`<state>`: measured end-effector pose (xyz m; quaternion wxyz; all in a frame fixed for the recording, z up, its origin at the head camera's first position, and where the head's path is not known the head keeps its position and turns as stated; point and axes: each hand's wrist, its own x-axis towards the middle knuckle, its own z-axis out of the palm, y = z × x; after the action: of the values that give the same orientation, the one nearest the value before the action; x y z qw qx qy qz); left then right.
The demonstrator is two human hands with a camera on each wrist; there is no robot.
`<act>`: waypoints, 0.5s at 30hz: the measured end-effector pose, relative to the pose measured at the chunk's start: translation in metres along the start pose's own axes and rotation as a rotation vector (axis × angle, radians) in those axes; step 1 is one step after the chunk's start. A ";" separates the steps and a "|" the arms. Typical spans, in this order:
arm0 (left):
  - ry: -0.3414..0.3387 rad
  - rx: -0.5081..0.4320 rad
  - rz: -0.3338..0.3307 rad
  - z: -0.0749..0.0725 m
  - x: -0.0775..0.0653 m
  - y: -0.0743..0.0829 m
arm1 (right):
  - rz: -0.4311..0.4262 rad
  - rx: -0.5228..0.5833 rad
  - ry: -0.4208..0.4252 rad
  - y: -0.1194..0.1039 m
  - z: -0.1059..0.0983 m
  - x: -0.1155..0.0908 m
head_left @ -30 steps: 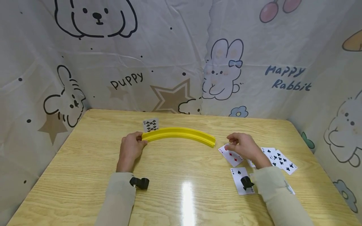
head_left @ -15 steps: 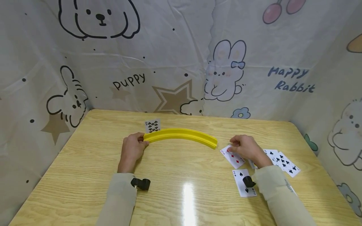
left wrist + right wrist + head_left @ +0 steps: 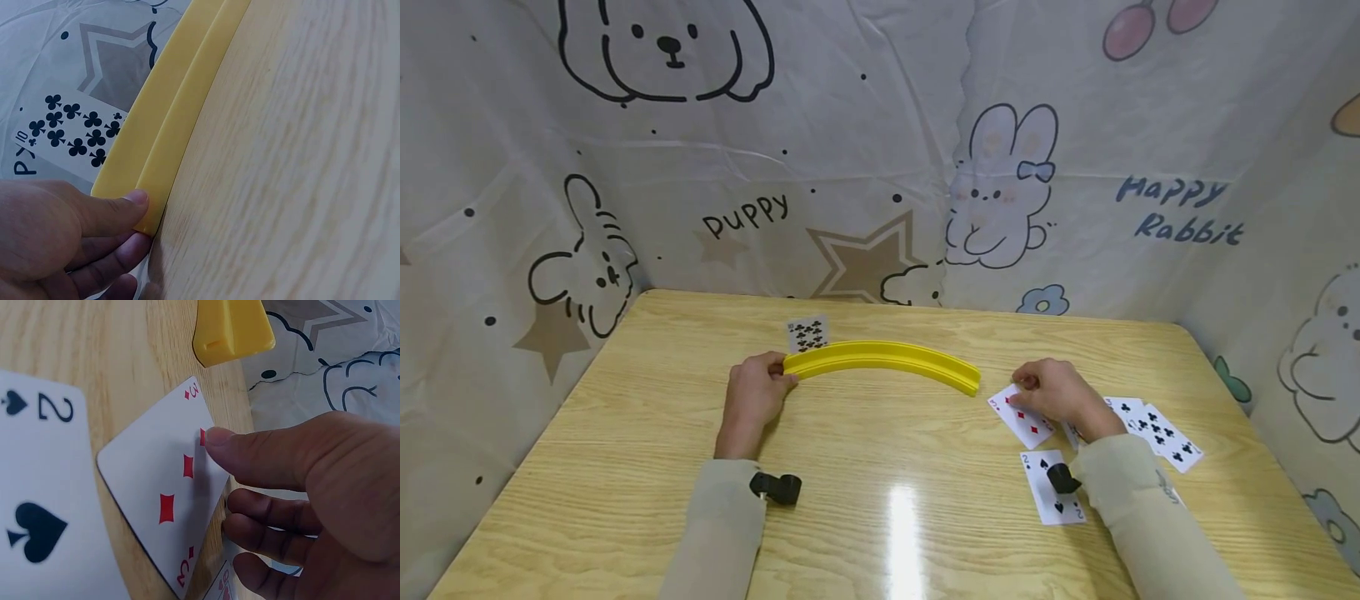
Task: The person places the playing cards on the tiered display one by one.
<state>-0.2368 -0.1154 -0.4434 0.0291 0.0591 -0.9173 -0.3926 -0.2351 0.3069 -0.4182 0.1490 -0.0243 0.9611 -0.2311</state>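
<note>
Towards the bench's [image 3: 850, 450] far edge, the left hand [image 3: 754, 390] pinches a smooth, curved yellow strip [image 3: 887, 356]; nearer the right edge, the right hand [image 3: 1056, 390] overlaps a thin three-of-diamonds card [image 3: 1019, 419], its grip unclear.

On the wooden surface [image 3: 850, 467], the left grip [image 3: 754, 396] pinches one end of a curved yellow channel [image 3: 880, 357], the channel's other end lying at 3 o'clock from that grip; a single club card [image 3: 807, 329], partly hidden, sits just beyond the channel at 1 o'clock. The right grip [image 3: 1056, 392] has its thumb over a three of diamonds [image 3: 1019, 421] at 8 o'clock, contact unconfirmed; a two of spades [image 3: 1043, 497] lies at 6 o'clock, overlapping club cards [image 3: 1172, 437] between 3 and 4.
</note>
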 end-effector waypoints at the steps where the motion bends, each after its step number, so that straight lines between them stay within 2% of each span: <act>1: 0.001 0.000 -0.001 0.000 0.000 0.000 | -0.005 -0.007 -0.001 0.000 0.000 0.000; 15: -0.006 0.002 -0.010 -0.001 0.000 0.001 | -0.037 -0.070 -0.014 -0.002 0.001 0.001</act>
<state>-0.2368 -0.1156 -0.4417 0.0244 0.0624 -0.9175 -0.3920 -0.2360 0.3051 -0.4182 0.1502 -0.0490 0.9670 -0.1998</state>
